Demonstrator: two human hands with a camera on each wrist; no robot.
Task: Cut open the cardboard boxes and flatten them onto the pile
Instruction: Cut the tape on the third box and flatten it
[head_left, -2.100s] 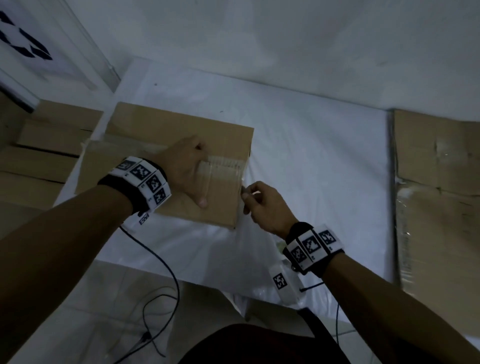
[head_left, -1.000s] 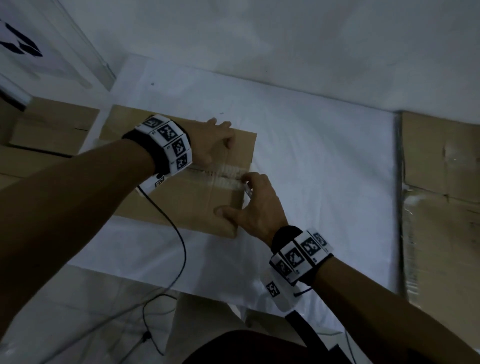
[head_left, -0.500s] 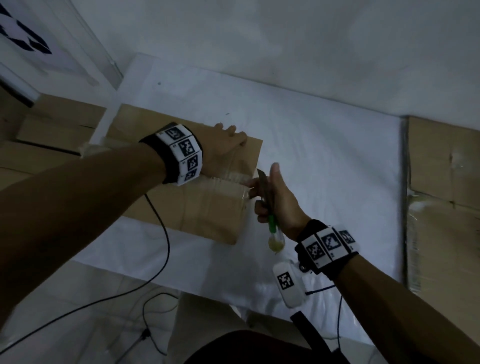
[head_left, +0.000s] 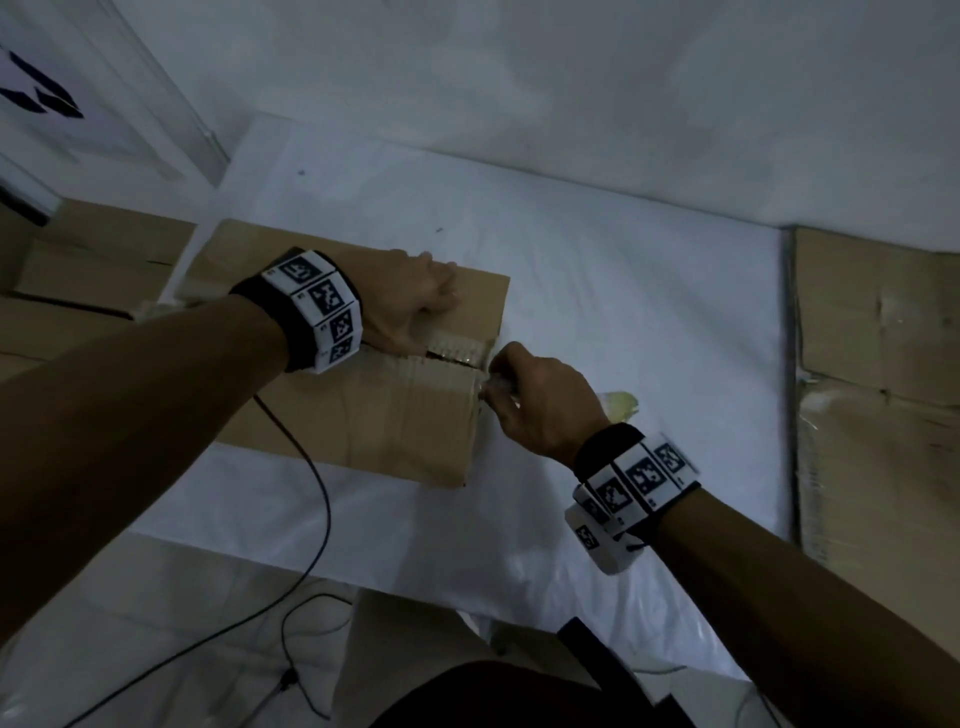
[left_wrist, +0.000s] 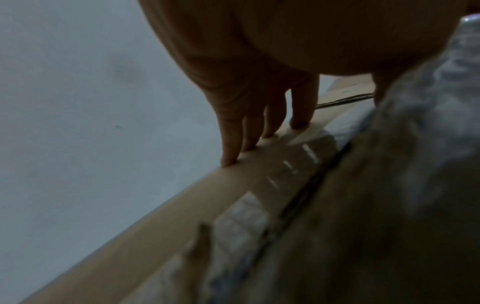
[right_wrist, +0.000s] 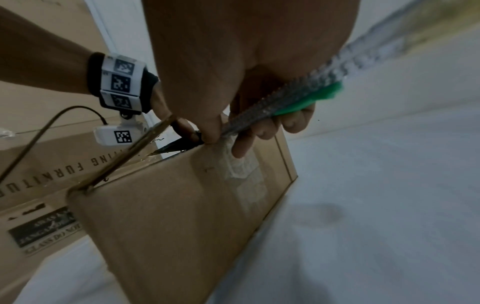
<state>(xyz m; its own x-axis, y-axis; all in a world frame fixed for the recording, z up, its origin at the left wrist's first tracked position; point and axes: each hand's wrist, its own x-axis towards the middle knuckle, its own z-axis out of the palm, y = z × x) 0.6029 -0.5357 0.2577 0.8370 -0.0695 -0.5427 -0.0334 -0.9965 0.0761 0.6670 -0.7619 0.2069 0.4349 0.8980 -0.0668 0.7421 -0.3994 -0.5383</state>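
Back at the box (head_left: 358, 410) on white sheeting (head_left: 623, 322), right hand (head_left: 540, 400) grips knife (right_wrist: 262, 114).

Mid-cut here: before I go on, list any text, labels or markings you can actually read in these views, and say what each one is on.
"FURNITU": upside-down print on the large carton behind the box; letters before and after it run out of clear view.
"GLASS DO NOT": partly legible on the dark warning label on the same carton; its other lines are too blurred.
Wristbands: square coded markers only, no words.
Taped box being cut: no print visible.
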